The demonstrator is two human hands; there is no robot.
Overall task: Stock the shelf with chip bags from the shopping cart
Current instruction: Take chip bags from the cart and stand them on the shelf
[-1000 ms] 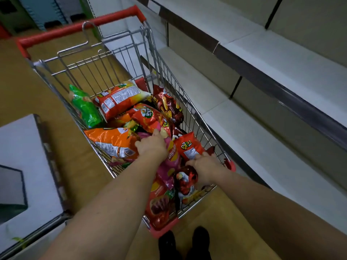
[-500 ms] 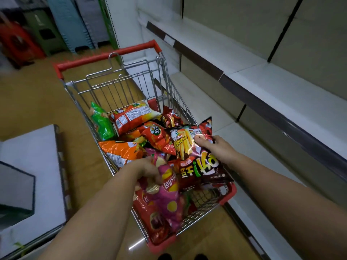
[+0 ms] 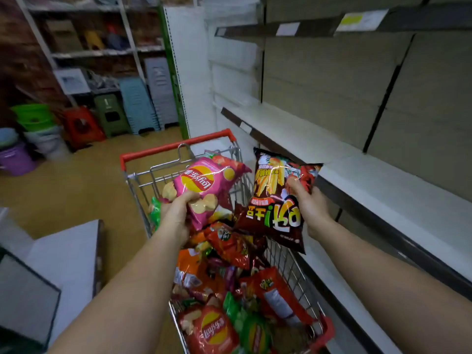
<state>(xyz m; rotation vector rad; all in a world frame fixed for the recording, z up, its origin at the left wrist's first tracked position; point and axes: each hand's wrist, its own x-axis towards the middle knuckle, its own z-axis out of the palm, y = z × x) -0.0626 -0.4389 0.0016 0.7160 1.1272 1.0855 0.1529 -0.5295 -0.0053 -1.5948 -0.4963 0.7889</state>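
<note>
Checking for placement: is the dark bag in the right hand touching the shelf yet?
Apart. The head view shows the dark bag held by the right hand above the cart, with a visible gap to the shelf.

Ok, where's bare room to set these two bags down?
The white shelf right of the cart is bare up to its back panel, nearest the right hand and its dark bag. The cart is packed with bags beneath the left hand and pink bag.
</note>
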